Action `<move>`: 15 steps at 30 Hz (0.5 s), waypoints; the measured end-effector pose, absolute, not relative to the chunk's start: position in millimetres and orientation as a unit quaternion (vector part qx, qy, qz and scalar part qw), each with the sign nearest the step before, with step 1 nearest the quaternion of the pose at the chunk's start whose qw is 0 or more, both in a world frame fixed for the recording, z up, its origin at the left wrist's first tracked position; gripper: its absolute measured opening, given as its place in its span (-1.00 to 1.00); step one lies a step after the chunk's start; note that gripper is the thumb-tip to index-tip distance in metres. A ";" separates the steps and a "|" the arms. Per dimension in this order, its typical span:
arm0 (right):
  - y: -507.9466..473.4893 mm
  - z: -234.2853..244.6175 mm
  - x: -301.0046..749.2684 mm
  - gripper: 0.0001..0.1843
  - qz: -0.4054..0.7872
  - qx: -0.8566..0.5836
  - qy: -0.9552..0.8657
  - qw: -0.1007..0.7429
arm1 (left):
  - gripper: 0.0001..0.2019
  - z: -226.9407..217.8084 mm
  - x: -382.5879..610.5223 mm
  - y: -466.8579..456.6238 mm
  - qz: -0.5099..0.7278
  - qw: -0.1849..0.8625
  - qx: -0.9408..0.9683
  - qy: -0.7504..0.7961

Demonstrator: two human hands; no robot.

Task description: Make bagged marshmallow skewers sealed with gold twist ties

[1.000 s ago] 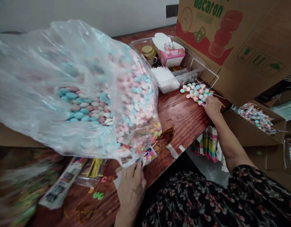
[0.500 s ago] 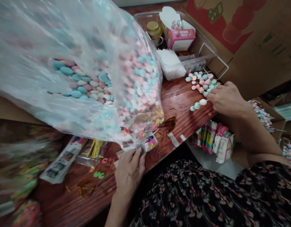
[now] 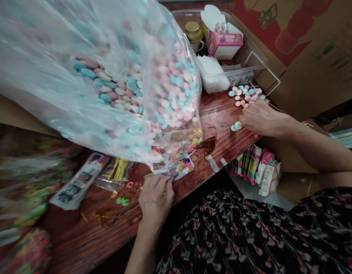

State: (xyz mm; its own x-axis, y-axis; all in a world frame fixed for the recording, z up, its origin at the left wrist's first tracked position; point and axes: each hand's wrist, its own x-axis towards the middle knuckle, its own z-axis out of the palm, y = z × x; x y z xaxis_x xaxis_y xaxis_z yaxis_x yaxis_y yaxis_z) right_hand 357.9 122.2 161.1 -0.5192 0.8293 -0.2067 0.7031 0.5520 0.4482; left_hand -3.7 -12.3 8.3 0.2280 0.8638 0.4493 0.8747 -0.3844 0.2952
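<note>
Black cloth with a small pink flower pattern [image 3: 250,236] fills the nearest part of the view. Just above it, the left hand [image 3: 156,198] lies palm down at the near edge of the wooden table [image 3: 218,114]. Its fingers [image 3: 164,180] are bent and close together, and the tips press on a small clear wrapper [image 3: 161,175]; if they really pinch it, I cannot tell. To the left of this hand there are a green paper shape [image 3: 123,201] and a packet of gold twist ties [image 3: 119,169].

Behind the wrapper stands a very big clear plastic bag [image 3: 107,76], full of pink, blue and white candies, and it covers most of the left half of the table.

On the right side the right hand [image 3: 260,118] rests on the table with the fingers closed around a candy skewer [image 3: 236,125], whose blue and white end comes out to the left of the hand. Under the table edge near it hang some coloured packets [image 3: 256,167].

Just behind the right hand lies a pile of skewers [image 3: 246,95] of the same kind. Farther back, a clear tray [image 3: 256,62] holds a pink box [image 3: 223,40] and a jar with a gold lid [image 3: 193,30]. A large cardboard box [image 3: 307,57] stands to the right of the tray.
</note>
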 end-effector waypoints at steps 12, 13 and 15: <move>140.1 170.9 337.2 -0.71 0.177 0.361 0.856 0.324 | -0.86 20.1 -2.5 -18.4 -0.217 -0.015 -0.805 -0.552; 142.0 170.2 337.1 -0.71 0.173 0.361 0.854 0.331 | -0.86 21.1 -1.3 -18.7 -0.208 -0.013 -0.806 -0.555; 145.5 166.6 339.8 -0.71 0.158 0.378 0.846 0.342 | -0.87 21.5 0.3 -18.9 -0.201 -0.006 -0.800 -0.566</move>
